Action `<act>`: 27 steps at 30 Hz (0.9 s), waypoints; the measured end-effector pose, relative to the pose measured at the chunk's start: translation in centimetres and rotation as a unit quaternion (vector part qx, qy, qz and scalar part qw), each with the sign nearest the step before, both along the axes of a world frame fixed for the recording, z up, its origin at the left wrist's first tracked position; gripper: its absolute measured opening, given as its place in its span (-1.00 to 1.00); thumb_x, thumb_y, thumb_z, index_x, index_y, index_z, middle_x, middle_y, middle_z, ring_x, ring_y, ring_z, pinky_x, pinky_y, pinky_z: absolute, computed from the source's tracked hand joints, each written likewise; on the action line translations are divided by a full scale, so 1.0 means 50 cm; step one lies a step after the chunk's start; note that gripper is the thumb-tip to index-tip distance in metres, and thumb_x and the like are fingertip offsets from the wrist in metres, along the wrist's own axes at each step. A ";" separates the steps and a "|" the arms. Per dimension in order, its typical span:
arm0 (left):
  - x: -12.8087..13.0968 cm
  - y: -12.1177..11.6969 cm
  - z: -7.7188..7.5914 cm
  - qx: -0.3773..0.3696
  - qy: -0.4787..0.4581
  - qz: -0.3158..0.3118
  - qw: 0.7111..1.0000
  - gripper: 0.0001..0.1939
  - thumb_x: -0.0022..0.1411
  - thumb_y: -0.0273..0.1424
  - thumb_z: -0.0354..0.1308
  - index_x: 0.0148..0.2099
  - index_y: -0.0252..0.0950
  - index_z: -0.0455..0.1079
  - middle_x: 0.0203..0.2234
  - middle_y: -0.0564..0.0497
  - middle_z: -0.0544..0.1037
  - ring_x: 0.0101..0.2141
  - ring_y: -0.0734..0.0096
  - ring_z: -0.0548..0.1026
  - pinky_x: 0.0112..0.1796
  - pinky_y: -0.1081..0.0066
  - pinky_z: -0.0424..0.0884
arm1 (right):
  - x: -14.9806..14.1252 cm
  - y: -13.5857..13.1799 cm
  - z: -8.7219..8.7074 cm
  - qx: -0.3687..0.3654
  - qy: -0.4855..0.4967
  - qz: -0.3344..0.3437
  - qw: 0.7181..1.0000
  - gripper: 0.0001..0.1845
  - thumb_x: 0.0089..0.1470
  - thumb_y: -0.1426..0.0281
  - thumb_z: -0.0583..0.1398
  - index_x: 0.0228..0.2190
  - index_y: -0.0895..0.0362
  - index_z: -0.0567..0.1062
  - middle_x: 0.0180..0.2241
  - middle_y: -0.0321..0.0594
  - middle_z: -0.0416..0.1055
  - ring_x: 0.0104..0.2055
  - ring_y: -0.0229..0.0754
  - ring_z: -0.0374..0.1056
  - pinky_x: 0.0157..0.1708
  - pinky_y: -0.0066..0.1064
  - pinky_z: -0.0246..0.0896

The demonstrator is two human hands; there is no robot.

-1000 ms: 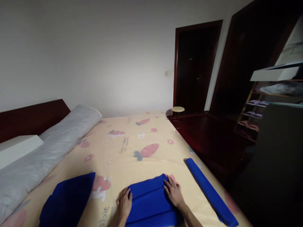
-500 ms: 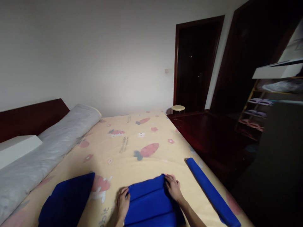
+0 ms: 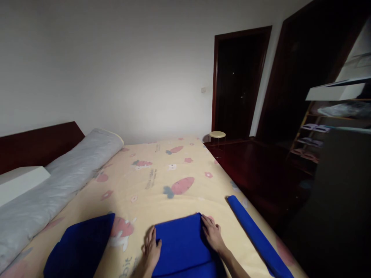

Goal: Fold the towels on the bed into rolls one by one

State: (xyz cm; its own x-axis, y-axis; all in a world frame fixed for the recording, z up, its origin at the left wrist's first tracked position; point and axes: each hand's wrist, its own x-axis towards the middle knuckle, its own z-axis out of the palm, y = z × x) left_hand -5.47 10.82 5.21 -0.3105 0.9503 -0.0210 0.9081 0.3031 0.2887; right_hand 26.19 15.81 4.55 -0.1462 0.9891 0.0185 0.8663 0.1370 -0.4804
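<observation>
At the folded blue cloth [image 3: 181, 243], left hand [image 3: 152, 249] and right hand [image 3: 213, 234] touch opposite edges; whether clamped, I cannot tell.

The pale wall [image 3: 130, 77] is brightest near its middle and dims toward the left. A small switch [image 3: 203, 90] sits beside a dark door [image 3: 237, 85]; near the frame, a round stool [image 3: 217, 134] stands on the dark red floor [image 3: 243, 166]. The bed [image 3: 174, 204], printed in cream and pink, has a dark headboard [image 3: 37, 143] at left. At right, a rack [image 3: 306, 116] holds slippers [image 3: 309, 126] in shadow.
</observation>
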 end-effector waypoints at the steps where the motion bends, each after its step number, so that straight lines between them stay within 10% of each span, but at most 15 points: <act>1: 0.003 -0.003 0.001 -0.014 0.011 -0.002 1.000 -0.41 0.27 -0.40 -0.15 0.35 -0.24 0.02 0.35 -0.07 0.04 0.30 0.23 0.05 0.14 0.03 0.19 | 0.000 -0.001 -0.001 -0.008 -0.010 0.003 1.000 -0.40 0.19 0.32 -0.12 0.25 0.03 0.17 0.32 -0.16 0.05 0.33 -0.01 -0.05 0.19 0.05 -0.06; 8: 0.079 -0.027 0.015 0.068 0.106 -0.061 0.990 -0.42 0.31 -0.43 -0.27 0.37 -0.22 -0.09 0.36 -0.03 -0.04 0.34 0.30 -0.10 0.26 0.06 -0.08 | -0.075 -0.033 0.024 0.000 -0.011 0.073 0.997 -0.36 0.22 0.33 -0.15 0.31 0.06 -0.03 0.37 -0.18 -0.16 0.39 -0.08 -0.26 0.29 0.00 -0.28; 15: 0.177 -0.026 0.023 -0.081 0.015 -0.184 0.979 -0.41 0.32 -0.36 -0.31 0.38 -0.20 -0.16 0.37 0.09 -0.12 0.34 0.38 -0.14 0.30 0.16 -0.14 | -0.177 -0.062 0.025 -0.038 0.023 0.201 0.979 -0.38 0.22 0.32 -0.09 0.30 0.05 0.04 0.35 -0.19 -0.10 0.38 -0.14 -0.21 0.31 -0.12 -0.27; 22: 0.053 -0.038 0.032 -0.092 0.066 -0.089 0.990 -0.40 0.35 -0.17 -0.32 0.38 -0.17 -0.22 0.37 0.04 -0.17 0.34 0.33 -0.16 0.28 0.03 -0.16 | -0.021 -0.026 -0.003 -0.017 -0.063 0.004 0.998 -0.37 0.26 0.16 -0.14 0.28 0.12 0.09 0.33 -0.13 -0.09 0.38 -0.02 -0.21 0.30 0.06 -0.32; 27: 0.032 -0.044 0.029 0.057 0.087 -0.079 0.991 -0.47 0.35 -0.34 -0.27 0.33 -0.03 0.01 0.33 0.07 0.06 0.32 0.29 -0.02 0.26 0.01 -0.09 | 0.043 -0.028 0.002 0.021 -0.074 -0.043 0.996 -0.42 0.26 0.27 -0.14 0.26 0.08 0.14 0.32 -0.14 -0.04 0.36 -0.02 -0.15 0.28 0.07 -0.22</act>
